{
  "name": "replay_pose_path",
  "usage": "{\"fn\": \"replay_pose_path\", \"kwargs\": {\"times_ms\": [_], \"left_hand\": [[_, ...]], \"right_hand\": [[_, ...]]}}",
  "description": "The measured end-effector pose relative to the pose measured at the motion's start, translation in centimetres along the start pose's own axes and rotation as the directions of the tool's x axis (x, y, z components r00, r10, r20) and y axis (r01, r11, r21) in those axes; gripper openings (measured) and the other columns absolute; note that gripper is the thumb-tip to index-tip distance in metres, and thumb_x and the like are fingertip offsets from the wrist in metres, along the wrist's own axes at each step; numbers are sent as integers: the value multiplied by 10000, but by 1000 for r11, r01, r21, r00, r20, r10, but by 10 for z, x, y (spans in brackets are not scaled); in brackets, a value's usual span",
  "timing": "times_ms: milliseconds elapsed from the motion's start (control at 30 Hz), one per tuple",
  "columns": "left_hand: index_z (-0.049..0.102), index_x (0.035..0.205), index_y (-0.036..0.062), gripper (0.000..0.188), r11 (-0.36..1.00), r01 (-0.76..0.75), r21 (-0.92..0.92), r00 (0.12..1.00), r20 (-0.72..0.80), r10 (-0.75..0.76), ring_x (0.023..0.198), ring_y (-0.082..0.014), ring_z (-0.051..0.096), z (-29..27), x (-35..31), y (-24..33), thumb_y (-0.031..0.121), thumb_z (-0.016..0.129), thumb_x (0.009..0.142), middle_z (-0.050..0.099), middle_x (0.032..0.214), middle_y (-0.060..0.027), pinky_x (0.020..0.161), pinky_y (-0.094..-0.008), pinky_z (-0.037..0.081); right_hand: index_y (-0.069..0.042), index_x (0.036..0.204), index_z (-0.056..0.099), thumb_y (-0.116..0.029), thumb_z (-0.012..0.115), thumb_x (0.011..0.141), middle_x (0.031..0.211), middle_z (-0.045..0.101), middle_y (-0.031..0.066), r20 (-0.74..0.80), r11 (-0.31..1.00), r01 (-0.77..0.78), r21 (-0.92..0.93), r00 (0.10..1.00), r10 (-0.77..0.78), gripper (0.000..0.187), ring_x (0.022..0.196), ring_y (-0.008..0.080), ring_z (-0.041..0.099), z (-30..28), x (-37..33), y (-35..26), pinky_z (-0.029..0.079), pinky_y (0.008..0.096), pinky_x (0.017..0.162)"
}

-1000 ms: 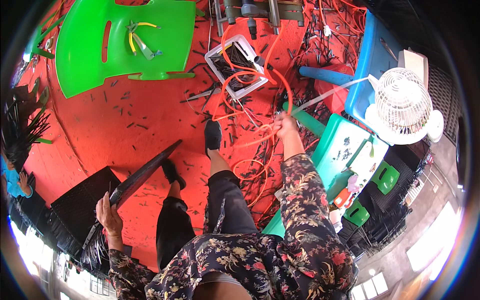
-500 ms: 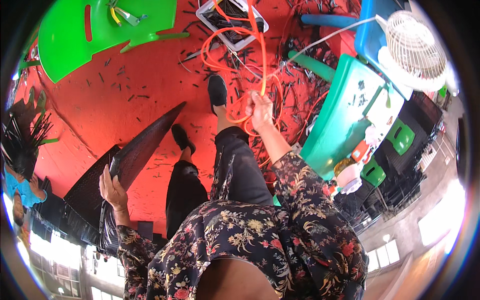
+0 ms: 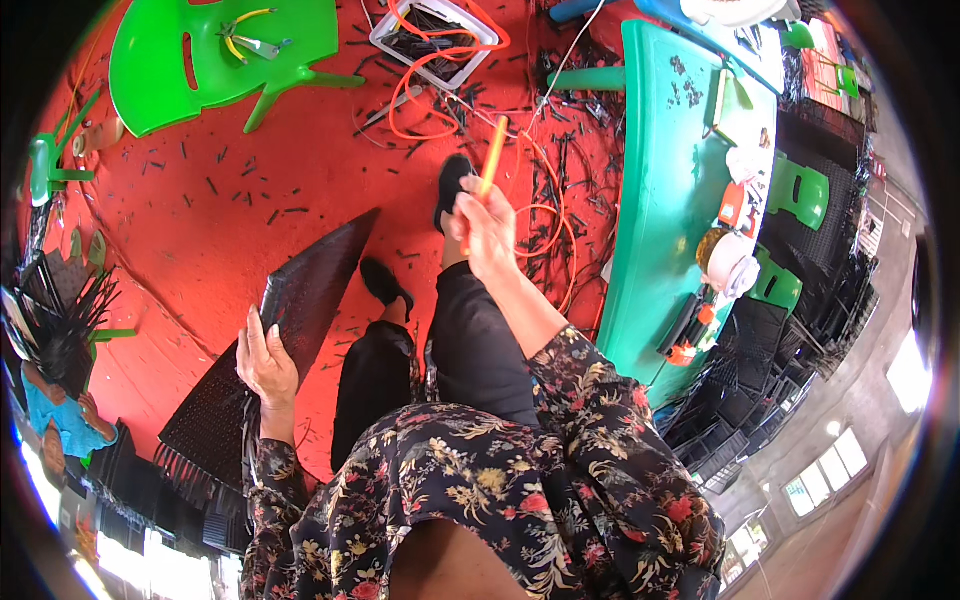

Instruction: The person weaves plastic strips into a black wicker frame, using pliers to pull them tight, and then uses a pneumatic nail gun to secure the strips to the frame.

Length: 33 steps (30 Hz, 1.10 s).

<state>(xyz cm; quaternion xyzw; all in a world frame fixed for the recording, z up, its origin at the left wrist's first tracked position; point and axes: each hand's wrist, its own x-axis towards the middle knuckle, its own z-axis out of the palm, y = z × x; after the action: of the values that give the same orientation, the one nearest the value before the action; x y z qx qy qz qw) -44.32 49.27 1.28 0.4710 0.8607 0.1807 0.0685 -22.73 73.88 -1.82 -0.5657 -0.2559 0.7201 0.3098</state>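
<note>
Hands on mat and tube, over a red floor.

Right hand (image 3: 487, 232) grips an orange tube (image 3: 492, 160), its long axis pointing up and away, slightly right, toward a white tray (image 3: 478, 20). Left hand (image 3: 264, 362) clasps a black mat (image 3: 268, 345) standing edge-on, running diagonally.

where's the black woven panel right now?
In the head view, lower left: the black woven panel is gripped at its edge by the left hand, slanting over the red floor beside the person's left leg.
</note>
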Motion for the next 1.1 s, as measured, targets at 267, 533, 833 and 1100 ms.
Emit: {"fn": "replay_pose_path", "kwargs": {"times_ms": [267,533,833,1100], "left_hand": [[566,1174,-51,392,986,-43,161,996,-70,55,891,-391,613,12,-24,-9,254,511,935,634,1106,-165,753,-428,497],[522,1214,-66,369,978,121,171,993,-27,-118,1014,-381,581,4,-28,-10,188,473,952,589,1150,-224,876,-428,452],[515,1177,-130,392,856,455,244,872,-319,-372,994,-303,582,-22,-63,-55,186,497,945,586,1131,-249,859,-388,462],[531,1167,-121,358,894,444,59,814,-443,-375,948,-293,588,-45,-63,-49,135,537,917,593,1105,-225,821,-384,492]], "right_hand": [[8,1230,444,-2,500,866,849,564,59,63,919,11,-394,998,15,369,695,143,594,8,55,120,483,256,574],[-26,1025,587,-116,540,819,963,574,100,543,359,612,-705,791,-282,230,910,208,547,-87,73,124,444,354,805],[-99,1010,619,-195,563,800,956,643,197,14,-238,-48,-970,968,-252,238,915,378,615,-332,317,108,497,459,783],[-39,1130,543,-373,648,758,1073,622,231,-197,-247,-259,-934,948,-248,511,1023,373,602,-327,430,161,496,470,844]]}}
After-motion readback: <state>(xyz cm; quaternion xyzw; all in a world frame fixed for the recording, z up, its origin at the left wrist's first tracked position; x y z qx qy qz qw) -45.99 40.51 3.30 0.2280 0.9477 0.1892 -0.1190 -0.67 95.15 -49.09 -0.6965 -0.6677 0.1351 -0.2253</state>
